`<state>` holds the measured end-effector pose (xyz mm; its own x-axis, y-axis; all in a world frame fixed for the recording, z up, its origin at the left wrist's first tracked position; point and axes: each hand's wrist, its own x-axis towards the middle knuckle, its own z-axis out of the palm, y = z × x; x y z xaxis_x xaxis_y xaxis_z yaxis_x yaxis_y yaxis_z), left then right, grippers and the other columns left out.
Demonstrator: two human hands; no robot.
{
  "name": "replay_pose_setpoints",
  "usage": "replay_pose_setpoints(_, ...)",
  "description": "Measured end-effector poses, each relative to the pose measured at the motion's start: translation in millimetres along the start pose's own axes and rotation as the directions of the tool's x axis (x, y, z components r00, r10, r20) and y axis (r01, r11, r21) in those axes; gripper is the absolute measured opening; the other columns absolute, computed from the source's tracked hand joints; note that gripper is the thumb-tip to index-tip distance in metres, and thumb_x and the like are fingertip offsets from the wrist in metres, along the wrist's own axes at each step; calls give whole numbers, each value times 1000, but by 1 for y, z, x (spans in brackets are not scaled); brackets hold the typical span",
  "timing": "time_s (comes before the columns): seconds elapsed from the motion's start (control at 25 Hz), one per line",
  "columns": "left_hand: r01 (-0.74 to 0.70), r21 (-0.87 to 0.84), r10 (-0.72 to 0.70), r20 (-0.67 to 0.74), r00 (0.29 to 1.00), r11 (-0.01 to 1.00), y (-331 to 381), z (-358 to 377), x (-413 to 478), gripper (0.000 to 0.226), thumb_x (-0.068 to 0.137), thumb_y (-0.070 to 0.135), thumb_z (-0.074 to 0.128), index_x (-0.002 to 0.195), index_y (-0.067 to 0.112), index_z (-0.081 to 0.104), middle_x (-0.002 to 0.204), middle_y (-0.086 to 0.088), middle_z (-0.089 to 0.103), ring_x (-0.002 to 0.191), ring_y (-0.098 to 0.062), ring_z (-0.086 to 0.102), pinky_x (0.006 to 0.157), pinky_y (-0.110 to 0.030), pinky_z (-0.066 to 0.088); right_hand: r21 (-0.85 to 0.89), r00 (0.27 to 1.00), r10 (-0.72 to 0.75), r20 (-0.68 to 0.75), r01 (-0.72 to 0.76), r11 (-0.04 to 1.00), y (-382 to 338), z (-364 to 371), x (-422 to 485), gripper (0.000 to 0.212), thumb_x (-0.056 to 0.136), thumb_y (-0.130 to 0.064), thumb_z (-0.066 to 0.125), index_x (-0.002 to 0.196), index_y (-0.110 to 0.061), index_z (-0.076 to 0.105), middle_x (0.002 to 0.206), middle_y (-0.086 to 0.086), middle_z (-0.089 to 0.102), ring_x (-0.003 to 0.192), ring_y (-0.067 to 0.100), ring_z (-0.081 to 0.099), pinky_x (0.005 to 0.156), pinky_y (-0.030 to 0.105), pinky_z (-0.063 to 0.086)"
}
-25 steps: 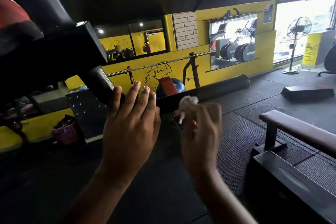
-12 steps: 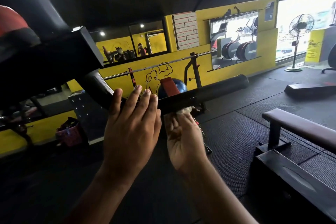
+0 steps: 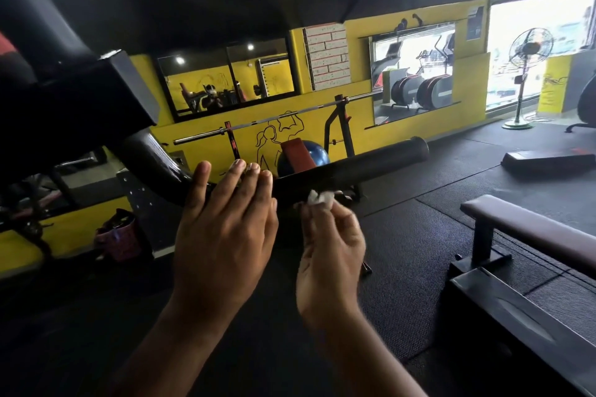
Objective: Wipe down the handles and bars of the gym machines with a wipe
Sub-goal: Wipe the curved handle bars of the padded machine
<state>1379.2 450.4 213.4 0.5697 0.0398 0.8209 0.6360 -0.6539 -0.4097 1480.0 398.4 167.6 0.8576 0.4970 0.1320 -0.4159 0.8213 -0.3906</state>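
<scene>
You are in the middle of one bar, and most of the job looks to be ahead of you. The black machine handle bar (image 3: 371, 164) shows no wet streak or sheen to tell a wiped part from an unwiped one, so you cannot read from its surface how much is done. Judging by where the wipe sits, close to the bend where the bar leaves the machine frame, the long run out to the end cap on the right remains to be covered. The other gear in the room, such as the barbell (image 3: 274, 119) on its rack and the flat bench (image 3: 532, 229), shows no sign either way.

Your left hand (image 3: 222, 235) is flat, its fingers (image 3: 237, 177) straight and close together, laid across the bar at the bend with the tips rising above it. It seems to steady the bar, though the contact itself is hidden behind the hand.

Your right hand (image 3: 329, 251) is curled, its fingertips (image 3: 342, 213) pinching the small white wipe (image 3: 317, 197). The crumpled wipe pokes up out of that pinch and meets the lower edge of the bar, just to the right of your left hand.
</scene>
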Motion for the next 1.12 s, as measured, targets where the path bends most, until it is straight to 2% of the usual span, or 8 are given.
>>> replay_pose_setpoints(0.08, 8, -5, -8, -3, 1000, 1000, 1, 1, 1, 38, 101, 26, 48, 127, 2, 60, 128, -16, 61, 128, -30, 53, 119, -50, 15, -329, 927, -373, 44, 366, 871, 6, -9, 4, 10, 86, -2, 71, 94, -3, 65, 95, 12, 67, 90, 22, 68, 83, 38, 58)
replay_pose_setpoints(0.16, 3, -14, -3, 7, 1000, 1000, 4, 1, 1, 39, 100, 27, 48, 128, 2, 59, 129, -16, 60, 128, -30, 52, 120, -49, 14, -554, 672, -656, 345, 710, 435, 6, -23, 18, 9, 85, 1, 72, 87, -6, 68, 96, 10, 61, 92, 13, 62, 76, 35, 57)
replay_pose_setpoints(0.24, 9, -23, -9, 17, 1000, 1000, 5, 0, 0, 40, 100, 28, 48, 129, 2, 59, 130, -16, 60, 129, -30, 52, 120, -49, 13, -597, 532, -679, 506, 784, 170, 1, -29, 28, 7, 88, -5, 71, 94, -4, 72, 101, 8, 58, 93, 13, 58, 72, 31, 55)
replay_pose_setpoints(0.44, 21, -35, -20, 9, 1000, 999, 11, 4, 4, 40, 102, 30, 47, 129, 4, 59, 130, -15, 61, 128, -28, 53, 119, -51, 17, -552, 407, -465, 786, 801, -231, -35, -22, 40, 22, 94, -20, 59, 112, -16, 71, 118, 3, 64, 110, 22, 52, 89, 21, 40)
replay_pose_setpoints(0.56, 38, -36, -38, 6, 999, 999, 14, 6, 5, 40, 102, 31, 46, 129, 4, 59, 130, -14, 61, 128, -28, 53, 118, -52, 17, -554, 462, -344, 817, 794, -250, -56, -13, 44, 20, 90, -12, 64, 108, -17, 70, 117, 0, 66, 110, 20, 55, 89, 23, 43)
replay_pose_setpoints(0.68, 38, -39, -38, 11, 999, 999, 16, 8, 5, 41, 102, 33, 46, 129, 4, 59, 130, -14, 61, 128, -27, 53, 119, -51, 16, -394, 412, -41, 910, 833, -387, -83, 2, 53, 30, 85, -5, 62, 112, -15, 68, 117, 2, 66, 107, 17, 60, 86, 27, 51)
replay_pose_setpoints(0.8, 45, -28, -45, 3, 999, 999, 17, 9, 6, 40, 102, 32, 46, 128, 4, 60, 129, -14, 62, 127, -27, 54, 119, -51, 16, -492, 563, 97, 821, 783, -380, -111, 25, 68, 24, 91, -6, 62, 106, -24, 68, 110, -7, 68, 89, 3, 59, 65, 4, 35)
replay_pose_setpoints(1.12, 72, -57, -71, 31, 997, 996, 22, 9, 11, 40, 102, 33, 45, 128, 7, 61, 128, -13, 63, 125, -25, 56, 120, -51, 11, -394, 523, 570, 634, 853, -343, -121, 76, 100, 15, 96, -18, 58, 86, -27, 64, 75, -23, 54, 72, -11, 53, 55, 6, 31)
